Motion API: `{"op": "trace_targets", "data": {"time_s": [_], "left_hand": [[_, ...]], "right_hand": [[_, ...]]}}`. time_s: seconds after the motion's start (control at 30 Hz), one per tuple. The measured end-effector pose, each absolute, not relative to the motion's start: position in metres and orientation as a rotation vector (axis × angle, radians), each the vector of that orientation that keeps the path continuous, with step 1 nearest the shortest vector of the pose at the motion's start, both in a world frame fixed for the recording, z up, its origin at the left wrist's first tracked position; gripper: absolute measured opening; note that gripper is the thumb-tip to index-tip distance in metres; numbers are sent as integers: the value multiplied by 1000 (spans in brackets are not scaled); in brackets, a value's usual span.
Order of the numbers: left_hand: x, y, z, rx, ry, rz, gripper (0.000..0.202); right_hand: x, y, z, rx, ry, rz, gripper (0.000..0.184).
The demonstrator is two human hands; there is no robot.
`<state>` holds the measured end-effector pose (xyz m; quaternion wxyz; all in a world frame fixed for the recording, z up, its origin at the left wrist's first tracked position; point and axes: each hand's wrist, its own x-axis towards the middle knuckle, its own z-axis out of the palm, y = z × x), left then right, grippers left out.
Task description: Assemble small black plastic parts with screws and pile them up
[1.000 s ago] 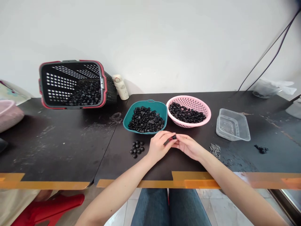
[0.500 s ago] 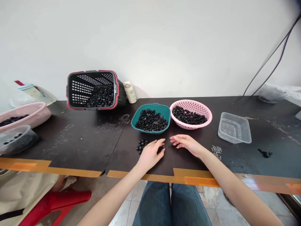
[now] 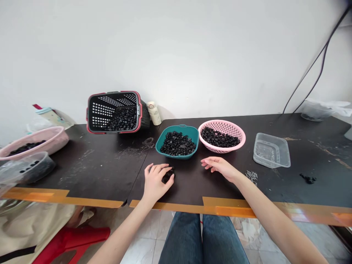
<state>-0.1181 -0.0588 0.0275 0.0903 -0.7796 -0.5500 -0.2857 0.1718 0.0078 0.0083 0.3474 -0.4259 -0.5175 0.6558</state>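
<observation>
Covering black-cap pile [image 3: 168,175], left hand [image 3: 155,181] shifted leftward.

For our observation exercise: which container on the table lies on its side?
The red-rimmed black basket, opening facing the camera; the teal bowl and pink colander stand upright.

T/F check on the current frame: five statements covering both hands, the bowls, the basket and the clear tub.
1. The left hand lies over a small pile of black parts in front of the teal bowl. True.
2. The right hand grips a black part. False: its fingers are spread and nothing shows in it.
3. The pink colander stands left of the teal bowl. False: it stands to the right.
4. The black basket lies tipped on its side. True.
5. The clear tub is heaped with black parts. False: it is nearly bare, with only a few small bits inside.
</observation>
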Motion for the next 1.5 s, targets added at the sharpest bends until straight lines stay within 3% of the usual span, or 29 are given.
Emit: {"op": "trace_targets", "data": {"time_s": [0.13, 0.37, 0.5, 0.67, 0.83, 1.07, 1.33, 1.43, 1.5], "left_hand": [[-113, -17, 61, -2295, -1732, -812, 23], [-90, 79, 84, -2611, -2136, 45, 22], [-90, 91, 85, -2634, -2140, 201, 22], [-92, 74, 91, -2547, -2083, -188, 23], [-82, 53, 97, -2457, -2015, -720, 20], [-76, 44, 80, -2518, -1926, -1108, 14], [-28, -7, 57, -2811, -1520, -1446, 26], [-4, -16, 32, -3110, -1572, -1559, 20], [8, -13, 14, -3246, -1731, -1834, 21]], "right_hand": [[192, 7, 30, -1107, -1431, 1611, 34], [270, -3, 61, -1406, -1615, 1292, 40], [308, -9, 55, -1705, -1753, 1085, 36], [318, -10, 32, -1837, -2085, 881, 18], [313, -4, 19, -1897, -2192, 793, 14], [316, 1, 20, -1844, -2166, 932, 17], [328, -10, 25, -1694, -1952, 1164, 28], [315, -17, 37, -1576, -1858, 1210, 31], [296, -19, 44, -1474, -1751, 1262, 31]]}}
